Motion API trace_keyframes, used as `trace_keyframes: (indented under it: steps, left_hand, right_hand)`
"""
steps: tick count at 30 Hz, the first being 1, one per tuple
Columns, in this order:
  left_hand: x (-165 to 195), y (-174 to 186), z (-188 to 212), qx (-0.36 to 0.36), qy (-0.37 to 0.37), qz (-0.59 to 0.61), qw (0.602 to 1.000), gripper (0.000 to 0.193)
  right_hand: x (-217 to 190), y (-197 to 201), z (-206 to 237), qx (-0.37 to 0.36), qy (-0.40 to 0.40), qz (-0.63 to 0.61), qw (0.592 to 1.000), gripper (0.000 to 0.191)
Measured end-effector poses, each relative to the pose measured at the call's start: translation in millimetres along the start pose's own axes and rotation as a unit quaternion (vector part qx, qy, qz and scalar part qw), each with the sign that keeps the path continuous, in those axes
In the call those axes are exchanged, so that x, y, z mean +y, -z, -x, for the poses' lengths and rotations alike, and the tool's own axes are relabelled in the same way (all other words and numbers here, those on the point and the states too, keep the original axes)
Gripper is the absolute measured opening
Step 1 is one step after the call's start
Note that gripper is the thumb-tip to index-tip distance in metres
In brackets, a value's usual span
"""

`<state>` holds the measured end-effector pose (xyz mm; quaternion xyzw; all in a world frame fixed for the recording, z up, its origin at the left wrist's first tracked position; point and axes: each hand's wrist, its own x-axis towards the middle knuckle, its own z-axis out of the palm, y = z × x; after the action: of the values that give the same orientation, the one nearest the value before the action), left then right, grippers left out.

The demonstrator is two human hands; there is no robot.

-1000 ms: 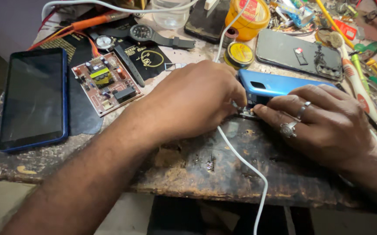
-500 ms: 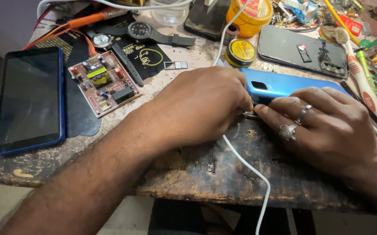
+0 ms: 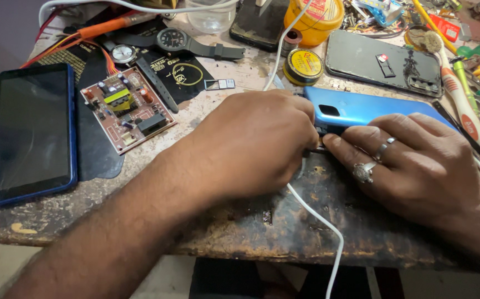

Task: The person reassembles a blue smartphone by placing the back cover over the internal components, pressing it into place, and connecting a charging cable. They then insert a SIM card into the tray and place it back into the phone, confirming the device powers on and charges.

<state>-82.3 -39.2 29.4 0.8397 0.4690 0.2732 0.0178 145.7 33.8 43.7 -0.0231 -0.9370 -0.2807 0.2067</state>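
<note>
On the worn tabletop (image 3: 140,182) the blue phone (image 3: 362,108) lies face down. My right hand (image 3: 412,166) rests flat on its near edge, pressing. My left hand (image 3: 256,144), at the phone's left end, pinches narrow where the white cable (image 3: 317,216) meets it; what it grips is hidden.

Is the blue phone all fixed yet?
Not yet. The light blue phone already lies back up on the worn wooden bench. Left hand and right hand both press at its near edge, hiding the work. The white cable hangs loose nearby.
</note>
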Motion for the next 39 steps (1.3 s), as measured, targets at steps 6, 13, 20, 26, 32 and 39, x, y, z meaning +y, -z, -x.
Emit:
trace_keyframes:
  steps: [6,13,20,26,32,39]
  left_hand:
    - [3.5,-0.3,-0.1,-0.015,0.005,-0.015,1.000,0.015]
    - [7.4,-2.0,0.5,-0.013,0.007,-0.025,1.000,0.018]
    - [7.2,-3.3,1.1,-0.015,0.003,-0.028,0.999,0.016]
    - [7.8,-5.7,1.6,0.011,-0.011,-0.036,0.999,0.014]
    - [4.6,-1.9,1.4,-0.016,0.023,0.011,1.000,0.015]
    - [3.6,0.4,1.3,-0.032,0.024,0.009,0.999,0.012]
  right_hand:
    - [-1.5,0.4,-0.2,-0.001,-0.006,-0.003,1.000,0.024]
    - [-1.1,0.2,-0.9,0.007,-0.004,-0.014,1.000,0.018]
    - [-1.2,-0.6,-0.8,0.006,-0.007,-0.017,1.000,0.020]
    - [-0.6,0.1,-0.7,0.001,-0.011,-0.018,1.000,0.020]
    - [0.3,1.8,-1.2,0.000,-0.002,-0.018,1.000,0.022]
    - [-0.4,1.7,-0.9,-0.005,-0.004,-0.011,1.000,0.025]
